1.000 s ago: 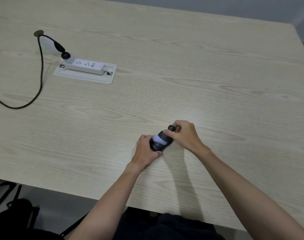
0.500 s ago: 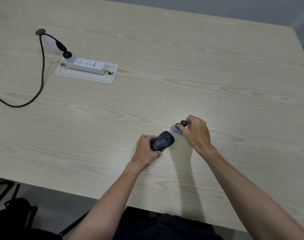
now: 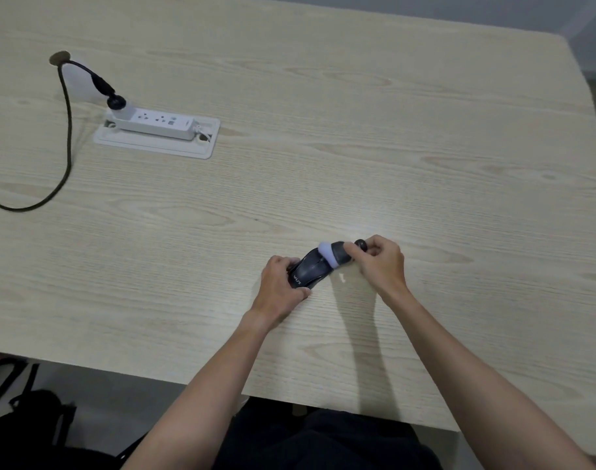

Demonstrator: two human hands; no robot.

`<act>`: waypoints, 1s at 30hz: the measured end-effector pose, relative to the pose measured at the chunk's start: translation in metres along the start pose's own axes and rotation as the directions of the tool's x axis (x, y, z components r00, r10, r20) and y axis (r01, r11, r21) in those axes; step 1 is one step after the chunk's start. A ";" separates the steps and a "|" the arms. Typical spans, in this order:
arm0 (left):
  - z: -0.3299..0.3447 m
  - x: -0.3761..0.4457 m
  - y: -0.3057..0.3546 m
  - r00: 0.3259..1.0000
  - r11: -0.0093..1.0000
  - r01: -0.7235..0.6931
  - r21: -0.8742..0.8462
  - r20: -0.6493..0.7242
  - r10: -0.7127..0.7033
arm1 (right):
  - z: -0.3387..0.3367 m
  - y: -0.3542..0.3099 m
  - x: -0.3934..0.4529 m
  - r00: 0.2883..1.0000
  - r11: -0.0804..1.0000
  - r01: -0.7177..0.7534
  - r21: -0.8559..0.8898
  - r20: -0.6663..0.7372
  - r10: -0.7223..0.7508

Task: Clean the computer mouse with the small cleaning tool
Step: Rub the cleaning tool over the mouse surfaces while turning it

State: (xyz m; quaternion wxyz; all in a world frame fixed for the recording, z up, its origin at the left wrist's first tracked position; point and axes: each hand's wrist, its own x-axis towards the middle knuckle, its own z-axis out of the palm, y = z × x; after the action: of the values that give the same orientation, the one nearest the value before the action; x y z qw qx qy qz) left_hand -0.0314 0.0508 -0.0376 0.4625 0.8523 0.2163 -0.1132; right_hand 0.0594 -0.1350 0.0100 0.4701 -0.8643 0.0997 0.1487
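Pale wood-grain table (image 3: 357,130) fills the view, and you are working near its front edge, a little right of centre. Your left hand (image 3: 281,290) wraps the near end of the computer mouse (image 3: 310,271) — fingers closed around its sides, pinning it flat on the wood. Your right hand (image 3: 379,262) pinches the small cleaning tool (image 3: 330,254) by its dark knob, and the tool's soft, pale lavender head rests on the far end of the mouse, about where the buttons sit. Cleaning looks to be under way rather than finished: the head is touching the top shell, while the sides and underside show no sign of being reached yet, though I cannot judge how clean any surface is. The mouse is dark grey to black, glossy, angled with its far end pointing up and right, with small pale lettering near your left thumb. A white power strip (image 3: 154,125) lies well apart, far left.
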 end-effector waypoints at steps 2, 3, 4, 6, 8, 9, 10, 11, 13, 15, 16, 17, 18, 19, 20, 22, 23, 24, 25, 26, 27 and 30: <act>0.000 0.000 0.000 1.000 1.000 -0.004 0.008 0.003 0.004 | 0.000 0.006 -0.006 0.999 0.996 0.045 -0.083 -0.016 -0.047; 0.000 0.000 0.000 1.000 1.000 -0.006 0.015 0.004 0.006 | -0.002 0.007 -0.009 0.997 0.993 0.061 -0.097 -0.034 -0.064; 0.000 0.001 0.001 1.000 1.000 -0.005 0.020 0.005 0.005 | -0.003 0.008 -0.011 0.996 0.994 0.065 -0.084 -0.052 -0.069; 0.000 0.001 0.001 1.000 1.000 -0.008 0.026 0.002 0.008 | -0.003 0.008 -0.015 0.996 0.998 0.066 0.002 -0.063 -0.066; 0.000 0.000 0.001 1.000 1.000 -0.013 0.023 -0.005 0.013 | 0.000 0.008 -0.021 0.997 0.997 0.073 0.032 -0.029 -0.072; 0.000 -0.001 0.001 1.000 1.000 -0.014 0.017 -0.006 0.014 | 0.002 0.009 -0.024 0.997 0.997 0.078 0.021 -0.011 -0.077; 0.000 -0.001 0.001 1.000 1.000 -0.014 0.013 -0.009 0.014 | 0.003 0.011 -0.026 0.997 0.997 0.077 0.000 -0.006 -0.077; 0.000 -0.002 0.001 1.000 1.000 -0.015 0.015 -0.011 0.015 | 0.003 0.013 -0.028 0.997 0.997 0.070 -0.020 -0.014 -0.070; 0.001 -0.003 0.002 1.000 0.999 -0.023 0.037 -0.012 0.023 | 0.001 0.018 -0.030 0.997 0.998 0.045 -0.043 -0.056 -0.048; 0.004 -0.005 0.004 1.000 0.999 -0.030 0.043 -0.001 0.030 | 0.000 0.018 -0.032 0.995 0.998 0.064 -0.027 -0.072 -0.065; 0.005 -0.006 0.004 0.999 0.998 -0.036 0.044 -0.003 0.037 | 0.000 0.017 -0.033 0.994 0.996 0.088 -0.004 -0.060 -0.089; 0.007 -0.007 0.005 0.999 0.997 -0.047 0.053 -0.017 0.048 | 0.001 0.016 -0.035 0.992 0.993 0.120 0.017 -0.039 -0.119; 0.008 -0.007 0.005 0.998 0.996 -0.057 0.065 -0.036 0.059 | 0.003 0.015 -0.037 0.989 0.988 0.149 0.029 -0.012 -0.148; 0.009 -0.007 0.005 0.996 0.995 -0.064 0.078 -0.054 0.068 | 0.004 0.015 -0.038 0.986 0.985 0.167 0.029 0.016 -0.168; 0.009 -0.007 0.005 0.995 0.994 -0.066 0.086 -0.065 0.072 | 0.005 0.015 -0.039 0.984 0.985 0.173 0.020 0.032 -0.174; 0.008 -0.006 0.005 0.995 0.993 -0.064 0.099 -0.068 0.070 | 0.004 0.017 -0.037 0.988 0.988 0.152 -0.004 0.011 -0.152; 0.007 -0.005 0.005 0.995 0.992 -0.062 0.108 -0.071 0.070 | 0.004 0.018 -0.035 0.992 0.992 0.128 -0.003 -0.017 -0.128; 0.006 -0.005 0.004 0.995 0.991 -0.061 0.118 -0.072 0.070 | 0.003 0.018 -0.033 0.993 0.994 0.112 0.008 -0.039 -0.112; 0.006 -0.005 0.005 0.995 0.990 -0.062 0.128 -0.072 0.072 | 0.002 0.016 -0.033 0.992 0.993 0.115 0.023 -0.047 -0.114; 0.006 -0.005 0.006 0.995 0.988 -0.061 0.139 -0.067 0.071 | 0.001 0.015 -0.033 0.991 0.990 0.134 0.034 -0.036 -0.133; 0.006 -0.005 0.007 0.996 0.987 -0.057 0.148 -0.061 0.067 | 0.001 0.013 -0.034 0.987 0.986 0.159 0.041 -0.012 -0.159; 0.008 -0.005 0.011 0.996 0.985 -0.053 0.161 -0.057 0.063 | 0.003 0.011 -0.035 0.979 0.981 0.192 0.029 0.070 -0.193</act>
State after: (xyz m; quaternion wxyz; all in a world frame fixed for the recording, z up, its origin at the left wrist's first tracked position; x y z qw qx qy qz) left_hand -0.0304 0.0376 -0.0313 0.3889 0.8957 0.1958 -0.0901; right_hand 0.0224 -0.1374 0.0120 0.4952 -0.8586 0.0002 0.1325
